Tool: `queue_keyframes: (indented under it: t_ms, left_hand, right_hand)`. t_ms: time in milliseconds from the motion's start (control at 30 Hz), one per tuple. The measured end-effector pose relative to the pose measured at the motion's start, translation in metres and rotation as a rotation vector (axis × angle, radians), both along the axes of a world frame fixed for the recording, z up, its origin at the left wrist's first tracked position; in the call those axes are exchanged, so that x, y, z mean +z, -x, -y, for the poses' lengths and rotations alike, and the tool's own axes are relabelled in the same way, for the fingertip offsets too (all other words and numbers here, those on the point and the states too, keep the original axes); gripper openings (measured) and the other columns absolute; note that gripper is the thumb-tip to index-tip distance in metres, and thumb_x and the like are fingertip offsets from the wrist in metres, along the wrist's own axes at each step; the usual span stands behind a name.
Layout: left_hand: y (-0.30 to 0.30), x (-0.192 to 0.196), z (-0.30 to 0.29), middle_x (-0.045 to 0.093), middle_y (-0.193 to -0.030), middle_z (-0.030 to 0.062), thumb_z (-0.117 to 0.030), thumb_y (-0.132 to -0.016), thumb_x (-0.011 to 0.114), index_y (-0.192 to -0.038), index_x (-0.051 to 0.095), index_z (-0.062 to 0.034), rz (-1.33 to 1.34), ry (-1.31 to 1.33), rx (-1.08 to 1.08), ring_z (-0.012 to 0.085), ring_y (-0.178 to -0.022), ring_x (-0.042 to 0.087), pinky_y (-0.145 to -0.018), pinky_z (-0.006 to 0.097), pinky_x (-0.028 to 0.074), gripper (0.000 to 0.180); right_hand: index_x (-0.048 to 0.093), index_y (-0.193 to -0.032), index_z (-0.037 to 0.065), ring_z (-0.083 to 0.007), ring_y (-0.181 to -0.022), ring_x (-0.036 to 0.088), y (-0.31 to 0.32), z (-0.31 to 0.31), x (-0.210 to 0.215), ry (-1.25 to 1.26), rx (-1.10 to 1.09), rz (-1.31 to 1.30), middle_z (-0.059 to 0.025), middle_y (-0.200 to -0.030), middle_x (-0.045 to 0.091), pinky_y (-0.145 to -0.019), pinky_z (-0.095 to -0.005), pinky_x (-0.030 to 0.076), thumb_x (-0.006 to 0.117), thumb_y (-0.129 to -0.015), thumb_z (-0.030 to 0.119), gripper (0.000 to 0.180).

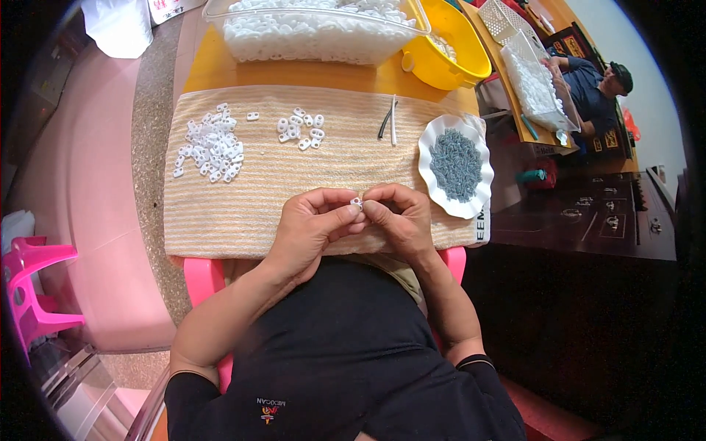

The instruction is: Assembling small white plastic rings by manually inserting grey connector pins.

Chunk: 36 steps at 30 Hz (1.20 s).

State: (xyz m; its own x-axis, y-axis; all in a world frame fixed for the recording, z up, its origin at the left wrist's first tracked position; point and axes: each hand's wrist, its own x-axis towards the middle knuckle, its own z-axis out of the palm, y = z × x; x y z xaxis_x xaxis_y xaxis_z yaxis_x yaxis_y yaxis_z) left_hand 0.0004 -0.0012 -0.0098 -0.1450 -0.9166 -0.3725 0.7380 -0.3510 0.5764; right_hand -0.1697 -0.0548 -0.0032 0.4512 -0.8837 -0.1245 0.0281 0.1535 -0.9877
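Observation:
Near the towel's front edge, my left hand [312,224] pinches a small white plastic piece with holes [357,202] between thumb and fingers. My right hand [403,219] meets it there, thumb and forefinger closed at the piece's right side. Whether those fingertips also hold some tiny part is hidden. Beyond my hands lies a small group of white two-holed pieces [293,131], with a larger heap of them [213,143] farther left. To the right, a white wavy-rimmed dish [424,165] holds many small grey-blue parts [456,165], too fine to name.
A striped towel [323,173] covers the table's front. On it lie a black and a white thin stick [393,121]. At the back stand a clear bin [220,37] of white pieces and a yellow basin [471,70]. Another person [592,95] sits far right; a pink stool [44,287] stands left.

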Motion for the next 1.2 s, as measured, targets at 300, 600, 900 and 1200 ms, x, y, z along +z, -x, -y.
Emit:
queue_keyframes:
  t_ms: [300,600,900,1200]
  left_hand:
    - [0.0006,0.0016,0.0005,0.067,-0.091,0.0112,0.000,-0.087,0.064,-0.104,0.062,0.0018,-0.003,0.002,0.014,0.0170,-0.081,0.067,-0.076,0.027,0.057,0.018]
    - [0.0010,-0.0005,-0.0002,0.067,-0.092,0.0110,0.000,-0.087,0.064,-0.105,0.062,0.0027,0.040,-0.019,0.022,0.0166,-0.081,0.067,-0.076,0.028,0.057,0.019]
    - [0.0026,0.0003,-0.0017,0.067,-0.092,0.0115,0.000,-0.086,0.064,-0.107,0.062,0.0037,0.097,-0.017,0.033,0.0165,-0.081,0.066,-0.075,0.027,0.056,0.021]
    - [0.0058,-0.0026,-0.0029,0.067,-0.092,0.0110,0.000,-0.086,0.065,-0.105,0.063,0.0040,0.146,0.018,0.050,0.0152,-0.080,0.066,-0.075,0.026,0.057,0.019]
  right_hand:
    - [0.063,-0.097,-0.004,-0.0126,-0.075,0.065,0.0007,0.0007,0.0024,-0.027,0.035,0.016,-0.0082,-0.085,0.068,-0.071,-0.0260,0.054,0.061,-0.091,0.006,0.011]
    - [0.062,-0.097,-0.002,-0.0068,-0.080,0.059,0.0010,-0.0020,-0.0023,0.036,0.063,-0.081,-0.0027,-0.087,0.065,-0.073,-0.0212,0.049,0.059,-0.093,0.009,0.013]
    - [0.062,-0.094,-0.001,-0.0051,-0.078,0.055,-0.0019,-0.0051,0.0034,0.126,0.076,-0.151,-0.0001,-0.085,0.063,-0.070,-0.0204,0.045,0.057,-0.095,0.012,0.014]
    - [0.059,-0.090,-0.002,-0.0073,-0.074,0.056,-0.0038,-0.0061,0.0015,0.233,0.071,-0.221,-0.0018,-0.079,0.061,-0.067,-0.0220,0.046,0.055,-0.096,0.012,0.015]
